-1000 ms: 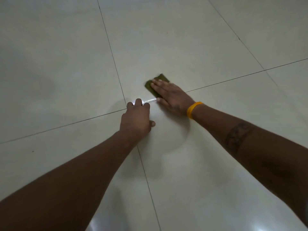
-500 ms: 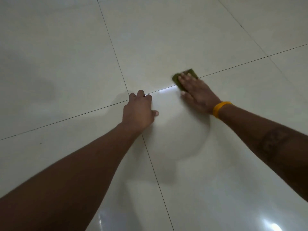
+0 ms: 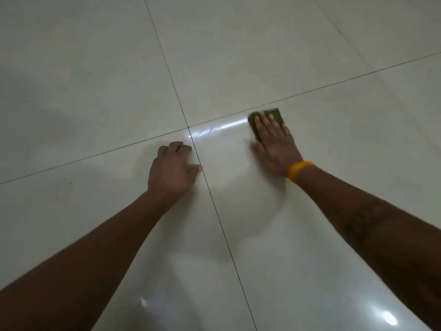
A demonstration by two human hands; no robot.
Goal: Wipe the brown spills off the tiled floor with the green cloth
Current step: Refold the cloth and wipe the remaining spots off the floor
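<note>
My right hand (image 3: 274, 144), with a yellow band at the wrist, lies flat on a folded green cloth (image 3: 278, 115) and presses it to the pale tiled floor (image 3: 238, 56) just below a grout line. A wet, shiny streak (image 3: 222, 127) runs left from the cloth along that line. My left hand (image 3: 173, 167) rests on the floor with its fingers curled under, beside the crossing of the grout lines, holding nothing. No brown spill is plainly visible.
Large glossy off-white tiles fill the whole view, split by dark grout lines (image 3: 214, 204). Light reflections (image 3: 390, 317) glare near the bottom right. A tiny dark speck (image 3: 70, 183) lies on the left tile.
My right hand has slid the cloth to the right along the grout line, leaving a wet streak behind. My left hand has stayed planted near the grout crossing.
</note>
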